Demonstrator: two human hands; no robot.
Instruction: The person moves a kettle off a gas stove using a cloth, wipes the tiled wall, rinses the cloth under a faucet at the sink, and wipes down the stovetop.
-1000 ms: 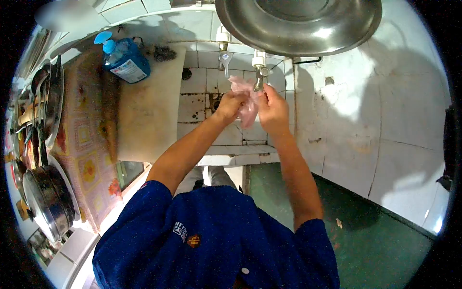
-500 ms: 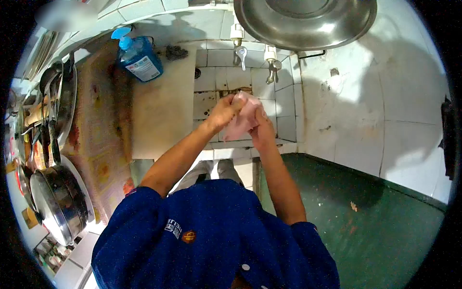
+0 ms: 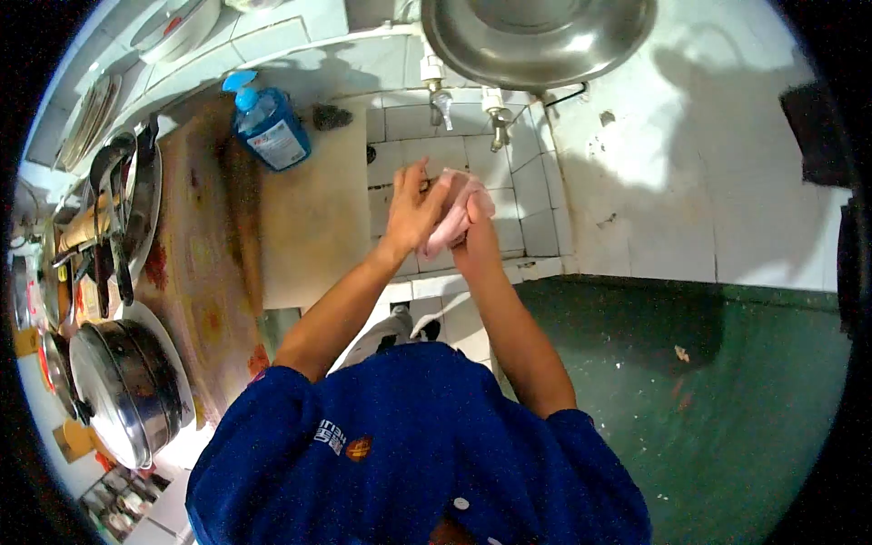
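Over the tiled sink basin (image 3: 490, 163), a crumpled pink cloth (image 3: 447, 225) is bunched up in my right hand (image 3: 478, 238). The fingers of that hand are wrapped round its right side. My left hand (image 3: 411, 209) is at the cloth's left edge, its fingers stretched out and apart. Its thumb side overlaps the cloth; whether it presses on it is hard to see. Two taps come out of the wall just beyond my hands: a lever tap (image 3: 440, 104) and, to its right, a second tap (image 3: 498, 127).
A blue pump soap bottle (image 3: 272, 136) and a dark scouring pad (image 3: 331, 117) are on the counter (image 3: 313, 227) at left. A large metal basin (image 3: 545, 45) hangs on the wall above the taps. Pots (image 3: 123, 391) and utensils (image 3: 109, 209) line the far left. Green floor (image 3: 627, 391) lies at right.
My left hand has let its grip on the cloth loosen and its fingers have spread apart. The cloth is more bunched in my right hand. The view has shifted slightly.
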